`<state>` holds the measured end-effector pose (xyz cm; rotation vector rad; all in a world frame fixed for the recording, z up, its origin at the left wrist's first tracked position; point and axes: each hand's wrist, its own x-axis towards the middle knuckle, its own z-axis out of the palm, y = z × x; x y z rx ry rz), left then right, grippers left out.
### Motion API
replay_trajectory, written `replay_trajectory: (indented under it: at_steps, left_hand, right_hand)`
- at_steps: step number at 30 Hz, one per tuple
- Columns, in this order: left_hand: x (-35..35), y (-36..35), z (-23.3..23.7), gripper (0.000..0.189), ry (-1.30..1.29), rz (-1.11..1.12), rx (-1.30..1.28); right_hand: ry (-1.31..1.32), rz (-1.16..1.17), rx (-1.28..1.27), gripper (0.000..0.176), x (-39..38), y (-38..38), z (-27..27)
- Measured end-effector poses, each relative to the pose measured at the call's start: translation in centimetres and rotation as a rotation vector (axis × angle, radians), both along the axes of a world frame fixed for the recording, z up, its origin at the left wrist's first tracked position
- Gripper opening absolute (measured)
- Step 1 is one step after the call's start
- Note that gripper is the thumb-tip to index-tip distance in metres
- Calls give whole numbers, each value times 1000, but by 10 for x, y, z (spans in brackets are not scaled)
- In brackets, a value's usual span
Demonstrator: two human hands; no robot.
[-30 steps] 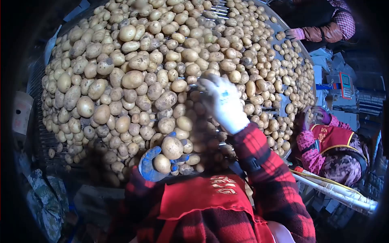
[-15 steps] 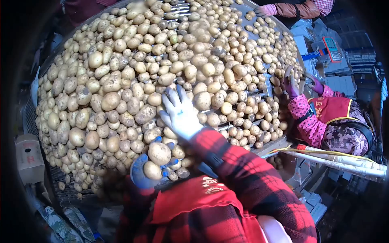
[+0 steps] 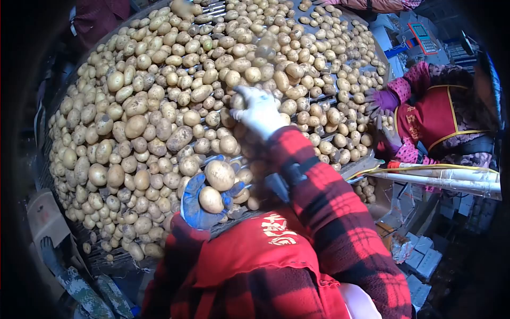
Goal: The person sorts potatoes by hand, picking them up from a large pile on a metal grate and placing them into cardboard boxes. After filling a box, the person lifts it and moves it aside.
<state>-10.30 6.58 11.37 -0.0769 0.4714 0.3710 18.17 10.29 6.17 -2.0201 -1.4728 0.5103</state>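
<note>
My left hand (image 3: 197, 208), in a blue-palmed glove, cups two potatoes (image 3: 215, 185) at the near edge of a slatted sorting table (image 3: 101, 255). My right hand (image 3: 258, 110), in a white glove, reaches out over the heap of potatoes (image 3: 159, 106) with its fingers curled down among them; whether it grips one is hidden. My sleeves are red and black plaid, and a red apron covers my chest.
A person in a red apron and pink patterned sleeves (image 3: 430, 114) stands at the table's right edge with purple-gloved hands on the potatoes. Another person's arm (image 3: 372, 4) shows at the top. White bags (image 3: 446, 178) and a scale (image 3: 422, 34) lie to the right.
My right hand has moved up and to the right over the heap. My left hand still cups the two potatoes, now slightly higher. The view has shifted, and the person at the right leans in.
</note>
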Motion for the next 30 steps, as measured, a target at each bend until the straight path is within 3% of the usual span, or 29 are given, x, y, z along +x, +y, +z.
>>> replay_trajectory:
  at_steps: [1, 4, 5, 6, 8, 10, 11, 12, 13, 14, 15, 17, 19, 21, 22, 23, 24, 26, 27, 28, 29, 30]
  left_hand:
    - [1, 5, -3, 57, -76, 8, -84]
    - [3, 13, -13, 54, 91, -9, 0]
    - [3, 21, -13, 53, -104, -38, -158]
    - [14, 18, -16, 54, 17, -18, 83]
    - [34, 21, -13, 53, 5, -49, 5]
    - [53, 17, -8, 52, -30, -117, -107]
    - [60, 14, -3, 52, -45, -180, -94]
    - [73, 9, 6, 55, 79, -370, 383]
    - [86, 2, 16, 58, 193, -542, 869]
    - [93, -6, 16, 60, 167, -569, 842]
    - [100, -14, 15, 61, 142, -596, 815]
    - [105, -32, -6, 60, -110, -345, -283]
    - [111, -46, -23, 59, -52, -365, -204]
    - [114, -57, -33, 59, 4, -372, -109]
    - [112, -59, -32, 59, 14, -486, 255]
    - [111, -60, -31, 60, 64, -600, 688]
    - [110, -62, -30, 60, 131, -659, 1056]
    - [123, -75, -11, 62, 28, -629, 411]
    - [132, -88, 17, 63, -10, -549, -78]
    - [121, -81, -5, 63, -34, -595, 11]
    - [127, -100, 10, 64, 107, -632, 62]
    - [131, -105, 7, 65, 14, -773, 32]
  right_hand:
    - [407, -63, -31, 72, 0, -11, 33]
    - [1432, -28, 174, 72, -4, -65, 51]
    - [1828, 14, 238, 75, -8, -86, 62]
    - [2000, 26, 268, 77, -11, -105, 65]
    - [1496, 66, 360, 71, -19, -134, 74]
    - [1733, -241, 277, 57, -25, -146, 59]
    - [1577, -215, 328, 52, -26, -157, 47]
    - [1414, -185, 372, 48, -23, -167, 38]
    - [1568, -246, 392, 39, -21, -175, 42]
    - [1719, -315, 419, 32, -18, -184, 46]
    - [1670, -411, 393, 30, -19, -194, 49]
    - [1708, -518, 398, 34, -18, -221, 45]
    - [1939, -445, 449, 51, -8, -250, 33]
    - [2132, -326, 628, 46, -8, -271, 22]
    - [2279, -288, 705, 50, -9, -276, 14]
    - [2182, -404, 620, 47, -8, -281, 16]
    - [1960, -361, 569, 41, -13, -284, 17]
    - [1365, -228, 584, 30, -27, -298, 10]
    - [988, -129, 604, 25, -34, -311, 2]
    - [1248, -189, 614, 22, -38, -327, 2]
    - [1514, -226, 624, 20, -41, -340, 2]
    - [1312, -249, 586, 27, -42, -360, -5]
